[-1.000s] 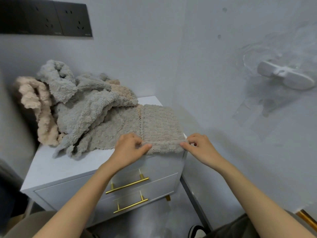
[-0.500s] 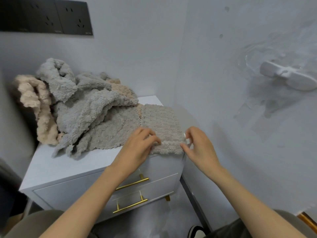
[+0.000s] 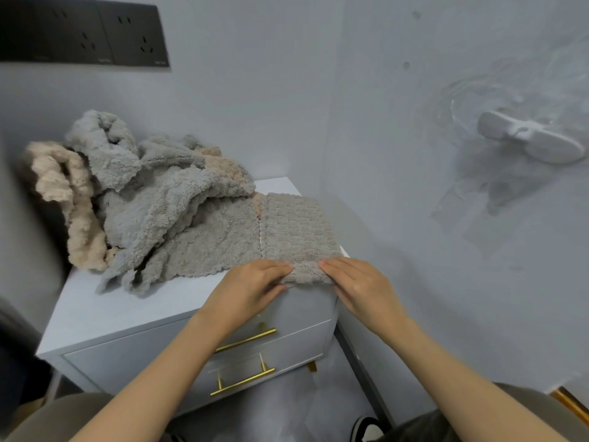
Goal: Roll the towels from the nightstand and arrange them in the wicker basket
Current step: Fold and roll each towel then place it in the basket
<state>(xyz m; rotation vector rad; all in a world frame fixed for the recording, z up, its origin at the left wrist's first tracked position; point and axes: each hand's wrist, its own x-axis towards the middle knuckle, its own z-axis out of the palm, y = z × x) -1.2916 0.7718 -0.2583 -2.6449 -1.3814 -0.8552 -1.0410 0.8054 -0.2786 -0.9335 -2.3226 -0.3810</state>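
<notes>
A person's left hand point(image 3: 251, 288) and right hand point(image 3: 357, 285) meet fingertip to fingertip on the near edge of a grey-beige towel point(image 3: 293, 224). The towel lies flat on the right front corner of a white nightstand point(image 3: 127, 307). Both hands hold that edge, which is turned up into a small fold. The left fingers lie over the fold with the thumb beneath it, pinching. The right fingers bend over the fold and its thumb is hidden. The rest of the towel stretches away from the hands toward the wall. Beyond and to the left of the left hand, a loose heap of grey and beige towels point(image 3: 153, 199) sits on the same top. Below the hands are two drawers with gold handles point(image 3: 245, 339). No basket is in view.
</notes>
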